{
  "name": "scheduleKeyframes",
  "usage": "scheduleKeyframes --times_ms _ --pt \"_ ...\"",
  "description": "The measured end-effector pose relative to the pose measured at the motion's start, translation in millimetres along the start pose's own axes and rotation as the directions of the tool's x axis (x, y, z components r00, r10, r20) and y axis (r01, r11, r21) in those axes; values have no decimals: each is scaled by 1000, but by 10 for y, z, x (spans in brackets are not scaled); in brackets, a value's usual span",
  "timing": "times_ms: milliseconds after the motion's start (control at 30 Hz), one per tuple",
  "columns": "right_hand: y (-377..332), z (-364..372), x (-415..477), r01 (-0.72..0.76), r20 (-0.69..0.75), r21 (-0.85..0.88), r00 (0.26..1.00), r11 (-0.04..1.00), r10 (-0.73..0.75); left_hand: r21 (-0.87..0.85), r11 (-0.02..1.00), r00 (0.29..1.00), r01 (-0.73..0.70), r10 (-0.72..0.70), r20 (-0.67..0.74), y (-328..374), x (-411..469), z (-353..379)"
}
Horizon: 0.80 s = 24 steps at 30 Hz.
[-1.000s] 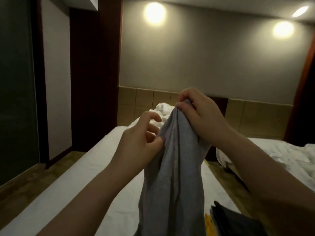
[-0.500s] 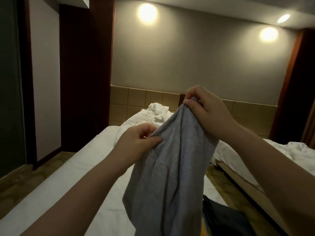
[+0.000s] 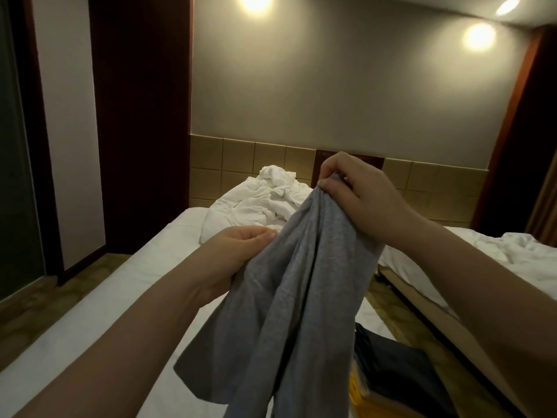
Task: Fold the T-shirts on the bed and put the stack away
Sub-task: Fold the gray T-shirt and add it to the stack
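Head view: a grey T-shirt (image 3: pixel 289 297) hangs in loose folds above the white bed (image 3: pixel 126 297), held up by 2 hands. The right hand (image 3: pixel 358 197) pinches its top edge at the highest point, while the left hand (image 3: pixel 232 257), lower and to the left, grips a fold of the fabric. Dark folded clothes (image 3: pixel 401 366) lie on the bed at lower right, and crumpled white bedding (image 3: pixel 259 203) sits near the headboard.

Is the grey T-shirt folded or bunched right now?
Bunched, unfolded: grey T-shirt hangs in loose creases above the bed, gripped by left hand and right hand.
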State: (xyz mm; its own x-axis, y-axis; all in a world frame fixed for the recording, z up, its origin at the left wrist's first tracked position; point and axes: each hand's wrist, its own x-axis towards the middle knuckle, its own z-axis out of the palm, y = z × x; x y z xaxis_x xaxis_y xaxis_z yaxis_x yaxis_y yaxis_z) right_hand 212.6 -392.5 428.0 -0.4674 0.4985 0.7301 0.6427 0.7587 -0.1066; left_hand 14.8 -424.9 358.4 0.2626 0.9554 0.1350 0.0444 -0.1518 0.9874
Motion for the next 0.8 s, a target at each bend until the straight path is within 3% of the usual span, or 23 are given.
scheduleKeyframes --times_ms 133,167,200,233,300,333,400,433,533,600,800 --pt "52 -11 -28 -13 23 -25 1000 1000 14 1 999 999 -45 45 -11 -39 31 -42" --pt "72 -14 -35 -24 18 -21 1000 999 24 83 991 991 -106 111 -68 -62 49 -44" --pt "90 -18 -44 -37 14 -10 999 999 37 273 942 957 -195 243 -156 -105 76 -47" --pt "103 -20 -52 -51 15 1 999 999 51 534 801 869 -272 442 -220 -150 104 -44" --pt "118 -9 -69 -76 32 12 997 997 76 872 391 655 -296 747 -113 -225 126 -4" --pt "122 4 -76 -83 39 12 996 997 82 918 277 631 -285 775 -37 -270 137 15" --pt "138 29 -83 -86 36 11 996 996 86 936 200 648 -290 761 38 -388 170 35" --pt "148 43 -89 -90 34 9 995 996 89 918 231 658 -321 752 41 -445 182 50" --pt "183 74 -113 -103 40 3 994 995 103 723 561 748 -402 657 -94 -539 143 148" --pt "191 93 -126 -112 49 -1 993 994 112 596 699 811 -396 570 -129 -609 112 247" --pt "185 164 -154 -101 53 -7 993 995 101 584 743 875 -327 472 -110 -773 186 428"
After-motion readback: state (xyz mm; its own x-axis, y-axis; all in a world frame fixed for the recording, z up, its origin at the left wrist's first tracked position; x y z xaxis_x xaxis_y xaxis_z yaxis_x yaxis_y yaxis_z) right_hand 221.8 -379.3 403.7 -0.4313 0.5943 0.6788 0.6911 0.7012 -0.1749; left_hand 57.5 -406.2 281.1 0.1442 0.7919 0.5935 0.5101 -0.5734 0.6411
